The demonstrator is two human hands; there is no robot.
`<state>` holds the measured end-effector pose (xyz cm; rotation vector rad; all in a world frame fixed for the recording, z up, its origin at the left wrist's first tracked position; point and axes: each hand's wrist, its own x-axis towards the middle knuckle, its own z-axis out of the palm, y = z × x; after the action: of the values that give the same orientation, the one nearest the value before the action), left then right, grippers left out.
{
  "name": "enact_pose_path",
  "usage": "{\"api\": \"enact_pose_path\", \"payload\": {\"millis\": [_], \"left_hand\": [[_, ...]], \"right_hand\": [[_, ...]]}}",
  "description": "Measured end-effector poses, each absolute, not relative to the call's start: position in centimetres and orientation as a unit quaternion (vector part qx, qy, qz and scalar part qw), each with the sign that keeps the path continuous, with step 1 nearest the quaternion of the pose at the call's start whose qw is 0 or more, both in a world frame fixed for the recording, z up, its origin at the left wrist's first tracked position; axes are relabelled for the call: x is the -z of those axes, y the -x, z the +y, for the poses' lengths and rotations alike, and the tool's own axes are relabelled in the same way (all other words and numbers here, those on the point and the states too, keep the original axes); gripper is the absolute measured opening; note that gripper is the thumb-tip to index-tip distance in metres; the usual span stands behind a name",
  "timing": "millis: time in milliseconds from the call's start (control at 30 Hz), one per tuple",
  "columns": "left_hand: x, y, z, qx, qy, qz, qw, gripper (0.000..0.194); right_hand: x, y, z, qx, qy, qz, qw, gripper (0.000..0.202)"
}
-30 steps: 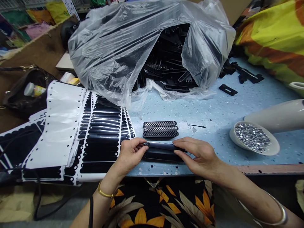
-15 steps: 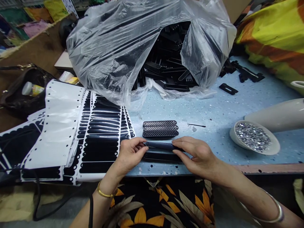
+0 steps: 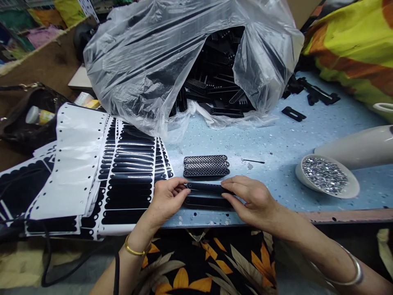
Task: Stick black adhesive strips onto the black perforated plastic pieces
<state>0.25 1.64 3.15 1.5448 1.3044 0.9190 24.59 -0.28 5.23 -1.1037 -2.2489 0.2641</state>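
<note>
Presently, both hands are holding one long dark strip point(image 3: 205, 187), which lies crosswise in front of the person, above the near edge of the table point(image 3: 270, 143). The left hand point(image 3: 167, 198) pinches its left end narrowly between the thumb and the fingers, and the right hand point(image 3: 253, 200) grips its right end in a similar way, with that end partly hidden behind the fingers. Just beside this strip, on the side nearer to the body, lies a black bar point(image 3: 207, 202), almost parallel to it; whether the right thumb is touching this bar, I cannot tell. Just beyond the strip, three lattice pieces point(image 3: 206, 165) are lying side by side, touching each other. To their right there is a thin black stick point(image 3: 254, 161). Further to the left, sheets of black stickers point(image 3: 132, 170) are spread in a pile, and a white sheet point(image 3: 80, 159) covers a part of them. On the right side, a pale bowl point(image 3: 301, 176) stands tilted and contains many small shiny pieces point(image 3: 325, 175). At the back, a big transparent plastic bag point(image 3: 129, 73) is torn open, and through the opening one sees many black parts point(image 3: 215, 78) heaped together.
</note>
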Motion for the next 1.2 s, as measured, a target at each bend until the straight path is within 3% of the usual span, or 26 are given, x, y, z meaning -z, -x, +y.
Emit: {"api": "enact_pose_path", "payload": {"millis": [667, 1200], "left_hand": [[-3.38, -0.14, 2.13, -0.351, -0.598, 0.529, 0.489, 0.019], [-3.06, -1.01, 2.13, -0.347, -0.621, 0.567, 0.415, 0.023]], "right_hand": [[-5.38, -24.65, -0.13, -0.104, 0.412, -0.861, 0.280, 0.019], [-5.37, -24.62, -0.28, -0.124, 0.429, -0.851, 0.275, 0.020]]}}
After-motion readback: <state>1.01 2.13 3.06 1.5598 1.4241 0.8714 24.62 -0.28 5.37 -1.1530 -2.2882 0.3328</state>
